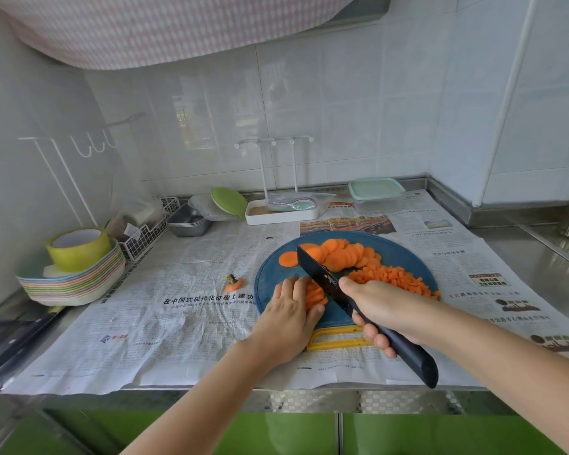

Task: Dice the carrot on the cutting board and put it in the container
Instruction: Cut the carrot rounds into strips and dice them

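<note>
A round blue cutting board (408, 257) lies on newspaper (184, 290) spread over the steel tabletop (532, 257), near the front edge and right of the middle, with its yellow handle (335, 343) pointing toward the person. The left hand (288, 310) rests on the board's near left part, fingers bent down and pressed together over a short stack of carrot slices (314, 295), with the thumb tucked against the stack's near side. The right hand (380, 310) is wrapped around the dark handle of a knife (316, 270). The knife's dark blade runs diagonally toward the board's far left edge and lies just beside the held stack, on its right. Whether the edge touches the board cannot be told. More round carrot slices (339, 254) lie fanned out along the board's far edge, and a heap of diced carrot (391, 279) covers its right side. The clear container (376, 195) with a mint-green lid stands closed near the tabletop's back right corner, well apart from the board. A cut-off carrot top (233, 283) lies on the newspaper just left of the board. At the left edge, a roll of tape (79, 247) sits on a stack of plates (76, 287).
</note>
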A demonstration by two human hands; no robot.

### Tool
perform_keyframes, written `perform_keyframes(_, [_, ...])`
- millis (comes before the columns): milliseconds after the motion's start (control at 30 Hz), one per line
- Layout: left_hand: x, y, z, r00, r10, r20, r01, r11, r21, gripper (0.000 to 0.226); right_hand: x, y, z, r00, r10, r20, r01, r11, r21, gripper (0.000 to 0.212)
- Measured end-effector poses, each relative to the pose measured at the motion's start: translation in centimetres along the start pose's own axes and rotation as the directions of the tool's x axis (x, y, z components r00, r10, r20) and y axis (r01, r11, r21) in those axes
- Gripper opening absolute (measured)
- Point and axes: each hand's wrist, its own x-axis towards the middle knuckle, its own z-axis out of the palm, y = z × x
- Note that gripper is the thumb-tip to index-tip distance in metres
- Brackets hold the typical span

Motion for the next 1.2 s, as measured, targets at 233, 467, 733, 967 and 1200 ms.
perform_keyframes(233, [-0.2, 0.2, 0.0, 0.997, -0.016, -0.070, 0.008, 0.994, -0.109, 0.051, 0.2, 0.0, -0.3, 0.998, 0.021, 0.060, -0.023, 0.999, 0.038, 0.061])
perform_keyframes(467, [-0.4, 0.1, -0.1, 0.995, 0.044, -0.088, -0.056, 0.990, -0.130, 0.042, 0.4, -0.1, -0.7, 0.994, 0.049, 0.094, -0.052, 0.998, 0.035, 0.061])
perform_keyframes(733, [0.0, -0.2, 0.1, 0.994, 0.049, -0.102, -0.060, 0.993, -0.106, 0.027, 0.9, 0.1, -0.8, 0.996, 0.063, 0.057, -0.058, 0.994, -0.092, 0.061])
perform_keyframes(967, [0.1, -0.5, 0.6, 0.992, 0.062, -0.105, -0.074, 0.992, -0.106, 0.024, 1.2, 0.1, 0.0, 0.995, 0.094, 0.037, -0.089, 0.989, -0.120, 0.066])
perform_keyframes(1200, [0.0, -0.4, 0.9, 0.989, 0.046, -0.139, -0.062, 0.992, -0.114, 0.027, 2.8, 0.3, 0.9, 0.996, 0.087, -0.003, -0.086, 0.987, -0.134, 0.073])
